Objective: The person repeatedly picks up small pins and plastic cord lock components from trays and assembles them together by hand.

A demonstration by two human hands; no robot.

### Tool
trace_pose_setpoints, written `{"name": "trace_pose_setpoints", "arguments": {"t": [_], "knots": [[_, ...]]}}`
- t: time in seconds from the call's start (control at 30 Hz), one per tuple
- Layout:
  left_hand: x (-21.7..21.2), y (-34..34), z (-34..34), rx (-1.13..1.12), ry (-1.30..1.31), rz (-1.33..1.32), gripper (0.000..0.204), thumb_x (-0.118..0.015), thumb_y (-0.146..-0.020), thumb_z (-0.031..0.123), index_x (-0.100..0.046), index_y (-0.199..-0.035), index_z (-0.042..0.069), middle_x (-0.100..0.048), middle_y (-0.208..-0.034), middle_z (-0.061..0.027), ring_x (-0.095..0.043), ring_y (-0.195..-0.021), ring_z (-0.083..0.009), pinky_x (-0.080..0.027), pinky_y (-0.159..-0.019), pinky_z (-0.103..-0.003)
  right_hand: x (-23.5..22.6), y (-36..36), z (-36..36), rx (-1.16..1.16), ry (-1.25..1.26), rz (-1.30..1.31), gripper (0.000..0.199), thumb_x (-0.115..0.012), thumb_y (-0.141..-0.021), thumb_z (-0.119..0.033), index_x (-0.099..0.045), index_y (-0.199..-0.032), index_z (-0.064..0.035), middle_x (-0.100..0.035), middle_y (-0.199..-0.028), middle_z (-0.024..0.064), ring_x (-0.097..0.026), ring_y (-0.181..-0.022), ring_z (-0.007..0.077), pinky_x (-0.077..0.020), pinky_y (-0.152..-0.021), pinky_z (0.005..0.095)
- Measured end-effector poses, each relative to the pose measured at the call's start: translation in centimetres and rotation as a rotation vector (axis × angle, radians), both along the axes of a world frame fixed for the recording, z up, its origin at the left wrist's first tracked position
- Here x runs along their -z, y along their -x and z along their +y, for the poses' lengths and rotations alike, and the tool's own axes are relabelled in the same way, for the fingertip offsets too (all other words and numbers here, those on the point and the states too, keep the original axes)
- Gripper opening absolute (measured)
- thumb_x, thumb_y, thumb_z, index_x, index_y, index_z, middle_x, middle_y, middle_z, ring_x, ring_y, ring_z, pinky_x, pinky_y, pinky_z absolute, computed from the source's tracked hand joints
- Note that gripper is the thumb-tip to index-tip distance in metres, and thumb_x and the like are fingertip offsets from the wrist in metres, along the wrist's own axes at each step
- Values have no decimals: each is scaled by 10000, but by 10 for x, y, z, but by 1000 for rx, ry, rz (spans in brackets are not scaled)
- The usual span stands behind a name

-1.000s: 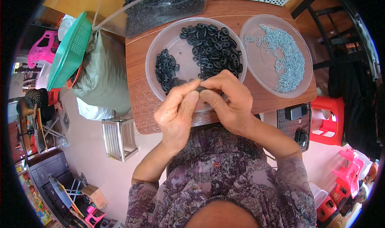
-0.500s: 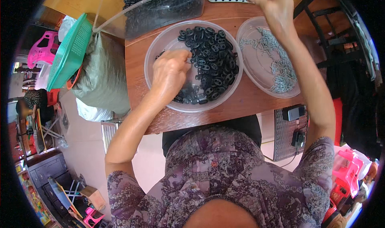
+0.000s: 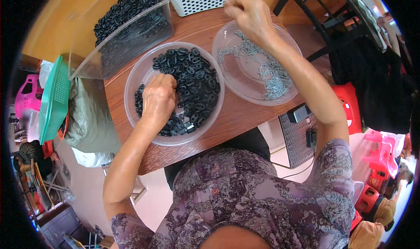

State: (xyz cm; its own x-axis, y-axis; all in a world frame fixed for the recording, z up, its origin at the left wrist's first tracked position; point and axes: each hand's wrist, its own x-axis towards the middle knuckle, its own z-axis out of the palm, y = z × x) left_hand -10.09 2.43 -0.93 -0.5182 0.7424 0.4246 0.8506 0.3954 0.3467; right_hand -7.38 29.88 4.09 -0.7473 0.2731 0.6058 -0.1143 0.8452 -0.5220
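Observation:
My left hand (image 3: 159,99) reaches into a round clear plastic bowl (image 3: 145,74), its fingers curled down. Whatever it may grip is hidden. Small black oval pieces with two holes (image 3: 199,84) heap up beside the hand, mostly on the bowl's right side. Above the far edge of a second clear bowl (image 3: 243,77) is my right hand (image 3: 253,21), closed with fingers bent together; anything between its fingertips is too small to make out. Silvery screws (image 3: 274,76) lie in that bowl. A white perforated basket (image 3: 205,3) stands just beyond my right hand, holding dark contents.
At the back left, a large clear bin (image 3: 135,43) holds many more black pieces. A green basket (image 3: 53,100) and a grey sack (image 3: 89,122) stand left of the wooden table (image 3: 236,113). A dark chair frame (image 3: 321,30) is at the right.
The view has turned, so the table and bowls appear farther left and tilted. My right hand is lower in the picture, a little nearer the screw bowl. My left hand stays in the black pieces' bowl.

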Motion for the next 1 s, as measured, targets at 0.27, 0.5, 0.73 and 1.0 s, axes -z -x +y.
{"name": "trace_pose_setpoints", "arguments": {"t": [0.27,0.5,0.73,1.0], "knots": [[-19,-12,-3,-119,114,-362,198,-566,-641,-29,-526,-834,-5,-585,-778,-179,-593,-731,-337,-463,-656,-414,32,-72,-12,-166,89,-192,120,-614,-748,-82,-636,-840,-8,-630,-796,139,-606,-761,279,-474,-666,350],[-28,-21,-27,-147,-61,-544,179,-609,-696,-13,-598,-875,-22,-581,-743,-92,-566,-637,-184,-457,-605,-285,41,-77,-30,-413,-149,-294,141,-636,-704,-55,-628,-844,-40,-562,-759,116,-532,-784,307,-435,-675,380],[-41,-47,-24,-211,-466,-1182,77,-606,-777,-8,-612,-853,-5,-585,-729,-13,-515,-600,-72,-416,-542,-193,57,-67,-31,-464,-279,-232,84,-584,-711,-9,-568,-787,-40,-528,-740,121,-503,-761,322,-416,-670,386],[-40,-60,-25,-110,-772,-1484,88,-579,-825,29,-554,-869,-43,-636,-792,-157,-603,-589,-157,-471,-477,-246,42,-78,-30,-303,-87,-298,36,-562,-742,1,-549,-774,-7,-543,-698,92,-538,-654,209,-431,-613,307]]}}
